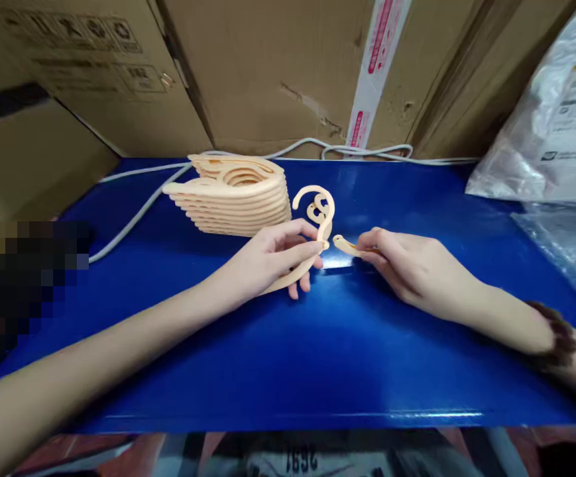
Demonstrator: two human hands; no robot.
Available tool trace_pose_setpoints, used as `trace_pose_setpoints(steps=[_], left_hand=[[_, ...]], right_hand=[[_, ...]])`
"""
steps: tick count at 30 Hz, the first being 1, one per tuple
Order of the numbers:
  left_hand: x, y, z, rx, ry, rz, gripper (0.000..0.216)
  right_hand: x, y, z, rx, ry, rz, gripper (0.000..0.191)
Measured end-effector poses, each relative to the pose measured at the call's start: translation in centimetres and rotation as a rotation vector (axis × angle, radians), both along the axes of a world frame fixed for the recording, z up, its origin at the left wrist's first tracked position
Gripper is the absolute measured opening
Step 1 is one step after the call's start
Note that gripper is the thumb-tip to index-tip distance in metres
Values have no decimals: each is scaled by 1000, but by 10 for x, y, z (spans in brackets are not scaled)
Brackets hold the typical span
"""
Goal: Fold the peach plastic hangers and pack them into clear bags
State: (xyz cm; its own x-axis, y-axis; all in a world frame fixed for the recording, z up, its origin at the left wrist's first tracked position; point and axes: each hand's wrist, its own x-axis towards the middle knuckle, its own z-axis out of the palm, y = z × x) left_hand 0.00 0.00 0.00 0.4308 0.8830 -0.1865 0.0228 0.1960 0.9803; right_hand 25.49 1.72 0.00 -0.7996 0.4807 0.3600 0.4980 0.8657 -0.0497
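Observation:
Near the middle of the blue table, my left hand (282, 258) is closed on a peach plastic hanger hook (331, 205) with a curved hanger arm (295, 275) joined at its base. The hook's curl points up, and the arm runs down left beneath the fingers. A short gap to the right, my right hand (411, 268) pinches a separate hanger arm (346, 245); its holed end faces the hook's base, and the rest is hidden by the fingers. Behind my left hand stands a neat stack of hanger arms (232, 205). More small curved hook pieces (313, 211) lie behind the held hook.
Cardboard boxes (272, 73) line the back of the blue table (317, 371). A white cable (138, 215) runs along the rear and left. Clear plastic packaging (531, 139) sits at the right. A blurred-out patch covers the left edge.

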Motion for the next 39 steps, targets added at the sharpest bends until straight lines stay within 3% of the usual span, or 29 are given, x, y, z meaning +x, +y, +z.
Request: trace_pose_setpoints(steps=[7,16,27,39], left_hand=[[0,-2,2,6,26,21,18],[-2,-5,4,-28,113,31,27],[-1,-7,3,-115,-11,-82,18],[-3,-6,5,-138,-41,-108,18]], right_hand=[[-4,-5,0,-24,-10,-33,20],[-7,-8,-1,90,-141,-31,33],[-9,-13,6,336,-141,-7,29],[-9,-15,8,352,-112,20,28]])
